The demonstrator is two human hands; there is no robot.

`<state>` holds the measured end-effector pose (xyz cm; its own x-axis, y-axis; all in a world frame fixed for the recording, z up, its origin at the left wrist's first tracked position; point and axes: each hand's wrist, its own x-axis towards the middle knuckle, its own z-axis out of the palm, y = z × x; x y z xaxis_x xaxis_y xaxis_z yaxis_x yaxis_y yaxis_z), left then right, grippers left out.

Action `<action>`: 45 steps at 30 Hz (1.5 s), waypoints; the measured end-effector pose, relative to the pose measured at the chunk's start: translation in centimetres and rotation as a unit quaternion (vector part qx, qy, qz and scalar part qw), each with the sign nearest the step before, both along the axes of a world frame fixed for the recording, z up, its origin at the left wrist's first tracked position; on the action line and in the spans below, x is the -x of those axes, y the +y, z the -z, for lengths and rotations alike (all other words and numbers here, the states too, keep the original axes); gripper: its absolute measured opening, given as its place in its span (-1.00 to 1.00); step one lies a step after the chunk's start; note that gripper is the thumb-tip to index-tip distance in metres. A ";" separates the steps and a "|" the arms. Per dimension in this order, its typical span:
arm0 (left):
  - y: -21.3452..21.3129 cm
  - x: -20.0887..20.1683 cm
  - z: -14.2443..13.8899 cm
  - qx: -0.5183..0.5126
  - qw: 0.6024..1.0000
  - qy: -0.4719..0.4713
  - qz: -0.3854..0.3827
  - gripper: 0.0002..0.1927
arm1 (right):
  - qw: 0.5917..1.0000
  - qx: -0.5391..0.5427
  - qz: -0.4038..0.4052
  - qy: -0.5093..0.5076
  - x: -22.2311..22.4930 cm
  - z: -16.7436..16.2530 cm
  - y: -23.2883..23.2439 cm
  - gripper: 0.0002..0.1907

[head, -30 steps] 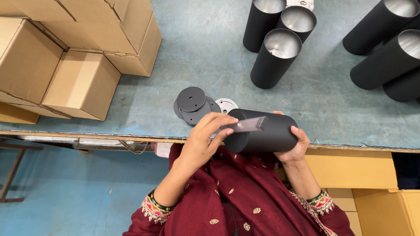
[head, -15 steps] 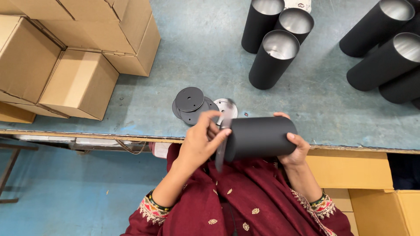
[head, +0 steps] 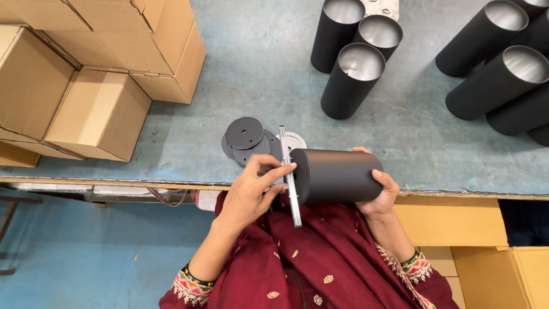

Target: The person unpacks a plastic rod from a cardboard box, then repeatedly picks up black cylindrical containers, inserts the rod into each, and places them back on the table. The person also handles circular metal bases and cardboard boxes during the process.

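1. The left hand has its fingers closed on a slim silver metal strip, pinching it near its middle. A second ago that strip was a short dark sliver lying slantwise on the tube's mouth; now it stands nearly upright across the open end, with both tips sticking past the rim.
2. The right hand cups the far end of the matte black cylindrical tube, fingers and thumb wrapped round it. The tube lies on its side above the person's lap, at the table's near edge, and has turned from a tilt to level since the earlier frames.
3. Judging by this, the strip is being squared up against the tube's mouth, and it does not look seated yet.
4. Just beyond the hands, a small stack of flat dark grey round discs lies on the worn blue-grey tabletop, with a pale silver disc beside it.
5. Farther back stand upright black tubes with shiny silver insides, and more such tubes lie on their sides at the far right.
6. Brown cardboard boxes are piled at the far left; a blue floor shows under the table.
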<state>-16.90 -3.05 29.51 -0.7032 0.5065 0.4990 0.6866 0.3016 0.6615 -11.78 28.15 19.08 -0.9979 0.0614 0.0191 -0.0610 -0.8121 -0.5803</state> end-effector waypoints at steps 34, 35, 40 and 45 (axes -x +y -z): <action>0.9 -0.2 3.0 -0.131 0.979 -0.151 -0.027 -0.72 | 0.924 -0.332 0.144 0.124 -2.1 -6.8 -2.8 -0.19; 1.1 -0.1 4.2 -0.175 0.962 -0.210 -0.014 -0.70 | 0.874 -0.425 0.179 0.154 -2.7 -8.2 -3.4 -0.19; 1.9 0.5 9.9 -0.395 0.804 -0.434 0.098 -0.64 | 0.574 -0.653 0.237 0.434 -2.6 -14.8 -4.4 -0.32; 1.0 1.7 12.8 -0.452 0.668 -0.591 -0.020 -0.62 | 0.513 -0.669 0.199 0.500 -1.2 -18.2 -3.9 -0.40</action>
<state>-18.55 -2.09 16.72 -0.8804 0.3431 -0.3274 -0.4730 -0.5846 0.6592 -10.55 24.20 37.29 -0.3622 -0.4793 0.7994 -0.8777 0.4642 -0.1194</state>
